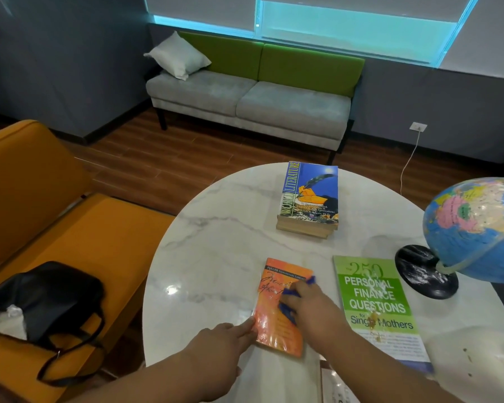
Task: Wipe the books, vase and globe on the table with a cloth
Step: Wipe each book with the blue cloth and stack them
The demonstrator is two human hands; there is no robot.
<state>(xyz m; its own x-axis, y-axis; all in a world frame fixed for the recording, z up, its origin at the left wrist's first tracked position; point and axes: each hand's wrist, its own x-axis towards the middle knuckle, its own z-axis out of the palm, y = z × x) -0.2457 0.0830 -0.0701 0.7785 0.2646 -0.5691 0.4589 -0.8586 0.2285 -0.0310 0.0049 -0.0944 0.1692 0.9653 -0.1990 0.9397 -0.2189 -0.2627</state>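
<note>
Your right hand (312, 306) rests on the orange book (277, 333). Its fingers are curled over a blue cloth (287, 314), and bits of the cloth poke out between and past them. The cloth is pressed on the upper half of the book's cover.

Your left hand (218, 344) lies flat on the table (216, 257). Its fingers (246, 327) are stretched out straight and hold nothing, with the tips touching the book's near left edge.

The orange book lies flat near your edge of the round white marble table, tilted slightly. Just to its right, and apart from it, lies a green book (376, 301) with some yellowish smears on its cover. Farther back, near the middle of the table, a stack of books (309, 196) sits with a blue one on top.

The globe (477, 228) stands on its black base at the right side of the table, just beyond the green book. At the near right corner there is a white, speckled, rounded shape (477, 362), too blurred to tell what it is.

To your left, a black bag (50, 295) lies on an orange seat (70, 228).
</note>
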